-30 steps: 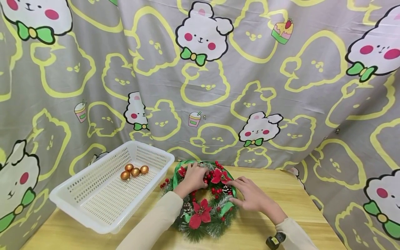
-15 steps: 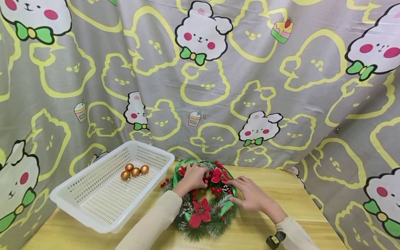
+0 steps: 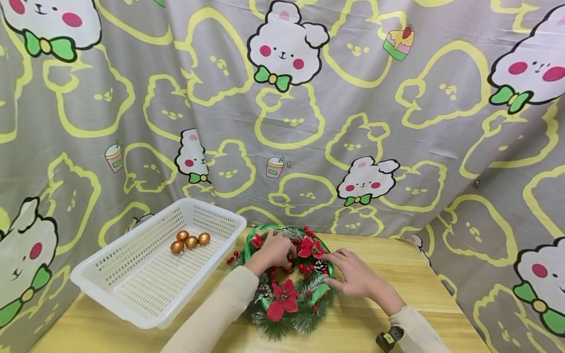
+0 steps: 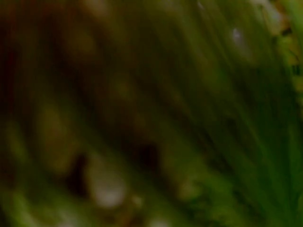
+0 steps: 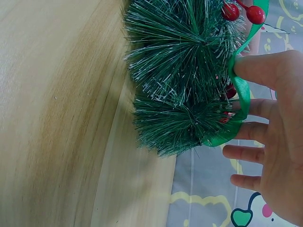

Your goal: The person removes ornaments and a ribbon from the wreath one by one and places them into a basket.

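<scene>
A Christmas wreath (image 3: 287, 299) of green needles, red poinsettias, berries and pine cones lies flat on the wooden table (image 3: 397, 264). My left hand (image 3: 273, 251) sits on its upper left arc, fingers curled down into the greenery toward the inner hole; what the fingertips hold is hidden. The left wrist view shows only blurred green needles (image 4: 227, 142). My right hand (image 3: 353, 274) rests on the right side with straight fingers. In the right wrist view the wreath (image 5: 180, 85) fills the top, and the right hand (image 5: 279, 137) touches its green ribbon (image 5: 241, 90).
A white perforated basket (image 3: 110, 299) stands left of the wreath with several gold balls (image 3: 191, 241) at its far end. A printed grey curtain (image 3: 309, 122) hangs right behind the table. A small black device (image 3: 388, 339) sits at my right wrist.
The left hand's fingers have curled slightly deeper toward the wreath's inner edge. The right hand and wreath stay put.
</scene>
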{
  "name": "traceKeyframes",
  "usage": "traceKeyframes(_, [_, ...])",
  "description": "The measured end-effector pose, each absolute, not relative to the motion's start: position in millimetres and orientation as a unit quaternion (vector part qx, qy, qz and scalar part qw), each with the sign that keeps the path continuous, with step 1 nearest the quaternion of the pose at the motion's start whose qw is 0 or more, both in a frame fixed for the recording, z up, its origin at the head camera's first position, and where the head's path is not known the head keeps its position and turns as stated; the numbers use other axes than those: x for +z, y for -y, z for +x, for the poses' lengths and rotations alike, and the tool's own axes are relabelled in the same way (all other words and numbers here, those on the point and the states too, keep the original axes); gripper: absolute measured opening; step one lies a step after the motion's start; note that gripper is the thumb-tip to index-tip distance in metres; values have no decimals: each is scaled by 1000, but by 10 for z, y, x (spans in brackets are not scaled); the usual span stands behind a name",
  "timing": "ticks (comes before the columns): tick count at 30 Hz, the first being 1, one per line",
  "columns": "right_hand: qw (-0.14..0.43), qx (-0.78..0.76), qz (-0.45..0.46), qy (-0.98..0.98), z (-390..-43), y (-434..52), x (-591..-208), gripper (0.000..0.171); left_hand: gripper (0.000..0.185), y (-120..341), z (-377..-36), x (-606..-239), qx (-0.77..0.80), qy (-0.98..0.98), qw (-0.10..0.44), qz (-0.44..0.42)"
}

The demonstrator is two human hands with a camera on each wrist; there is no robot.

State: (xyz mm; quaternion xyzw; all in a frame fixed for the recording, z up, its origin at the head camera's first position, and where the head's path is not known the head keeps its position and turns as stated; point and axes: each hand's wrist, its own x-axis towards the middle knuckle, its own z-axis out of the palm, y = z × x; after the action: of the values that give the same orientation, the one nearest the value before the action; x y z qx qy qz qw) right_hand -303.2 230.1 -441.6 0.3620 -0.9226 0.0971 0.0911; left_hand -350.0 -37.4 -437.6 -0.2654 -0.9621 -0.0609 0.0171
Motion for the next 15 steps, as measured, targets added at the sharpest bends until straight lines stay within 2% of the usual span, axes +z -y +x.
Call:
traceKeyframes(10, [87, 94, 362, 923, -3051, -2305, -4432, 54, 17, 371, -3494, -4391, -77, 960, 6, -270])
traceKeyframes(15, [86, 98, 362, 923, -3049, -2309, -4434, 55, 9, 404, -3511, -4383, -92, 958, 19, -271])
